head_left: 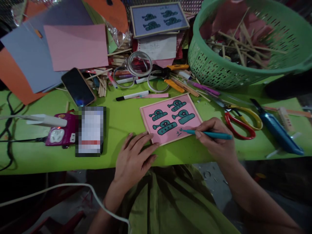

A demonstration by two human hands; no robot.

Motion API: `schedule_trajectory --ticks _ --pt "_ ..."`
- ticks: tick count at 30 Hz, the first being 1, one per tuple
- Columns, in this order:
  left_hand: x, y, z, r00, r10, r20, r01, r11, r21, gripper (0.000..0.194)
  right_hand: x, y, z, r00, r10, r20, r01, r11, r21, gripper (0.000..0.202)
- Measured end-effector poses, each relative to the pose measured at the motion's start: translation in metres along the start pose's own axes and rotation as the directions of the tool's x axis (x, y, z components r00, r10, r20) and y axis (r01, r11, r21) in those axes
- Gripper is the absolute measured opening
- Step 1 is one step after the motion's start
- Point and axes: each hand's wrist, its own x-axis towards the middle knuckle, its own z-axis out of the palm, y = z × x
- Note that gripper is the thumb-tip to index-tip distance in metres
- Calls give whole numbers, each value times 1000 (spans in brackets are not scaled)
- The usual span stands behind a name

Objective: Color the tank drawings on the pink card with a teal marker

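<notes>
A pink card [168,112] edged with thin wooden sticks lies on the green table, tilted slightly. Several dark green tank drawings with stars cover it, and small pen marks sit near its lower edge. My right hand [216,139] pinches a teal marker pen [211,134], whose tip touches the card beside those marks. Fingers spread, my left hand [136,156] rests flat at the card's lower left corner, its fingertips on the wooden edge. A capped black-and-white marker [133,95] lies just behind the card.
Scissors [240,122] and a blue cutter [280,128] lie at right, below a green basket [212,70] of sticks. Tape rolls [140,63] and pliers [175,85] are behind. Phones [78,86] and a purple power adapter [59,131] sit left. Another framed card [158,19] stands at the back.
</notes>
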Motion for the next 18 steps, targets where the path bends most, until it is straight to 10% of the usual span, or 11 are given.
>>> schedule_trajectory --ticks 18 --pt "1 -2 -1 1000 -14 24 14 1000 9 30 1 1 1 999 24 -22 -24 999 33 13"
